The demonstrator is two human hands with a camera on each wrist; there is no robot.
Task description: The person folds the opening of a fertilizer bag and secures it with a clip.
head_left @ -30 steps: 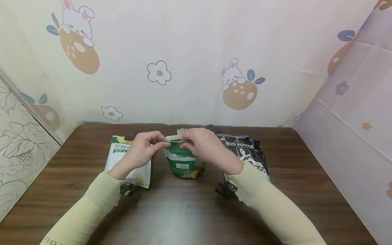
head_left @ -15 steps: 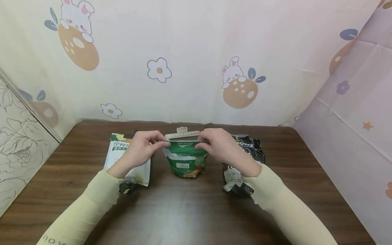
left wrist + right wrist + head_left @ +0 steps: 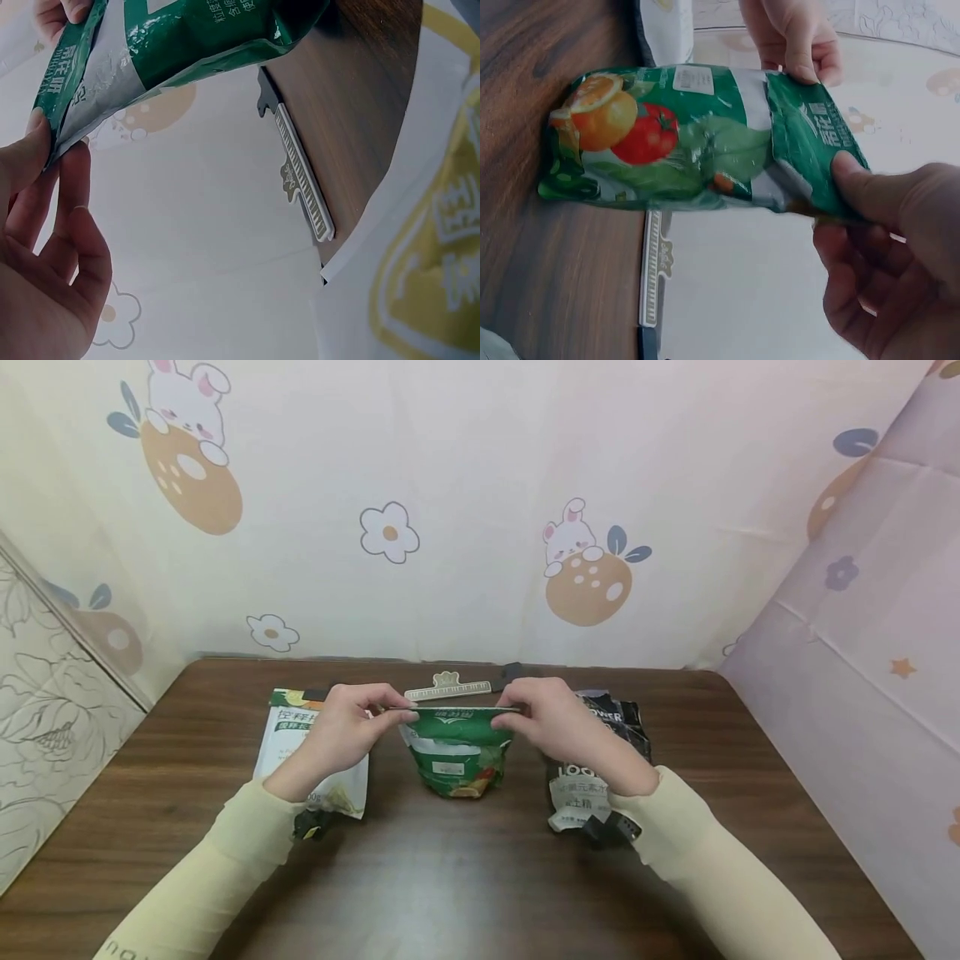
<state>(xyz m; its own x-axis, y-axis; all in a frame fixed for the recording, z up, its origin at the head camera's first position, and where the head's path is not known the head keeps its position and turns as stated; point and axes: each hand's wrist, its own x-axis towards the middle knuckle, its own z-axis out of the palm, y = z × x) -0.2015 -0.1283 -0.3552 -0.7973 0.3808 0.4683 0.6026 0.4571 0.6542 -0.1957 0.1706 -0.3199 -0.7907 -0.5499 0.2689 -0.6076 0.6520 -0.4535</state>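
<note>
A green plastic bag with fruit and vegetable pictures stands upright on the table, its top folded over into a flat strip. My left hand pinches the left end of that fold between thumb and fingers. At the right end, my right hand pinches the fold the same way. The right wrist view shows the right thumb pressed on the folded flap, with the fingers behind it. Behind the bag lies a cream bag clip with a ruler-like bar, also seen in the left wrist view.
A white bag lies to the left, partly behind the left hand. To the right is a black bag with a pale label, partly under the right forearm. A dark piece sits at the clip's right end. A patterned curtain hangs behind the wooden table.
My right hand has slid rightward along the bag's top fold to its right end, uncovering the clip and more of the fold. The left hand has stayed on the left end.
</note>
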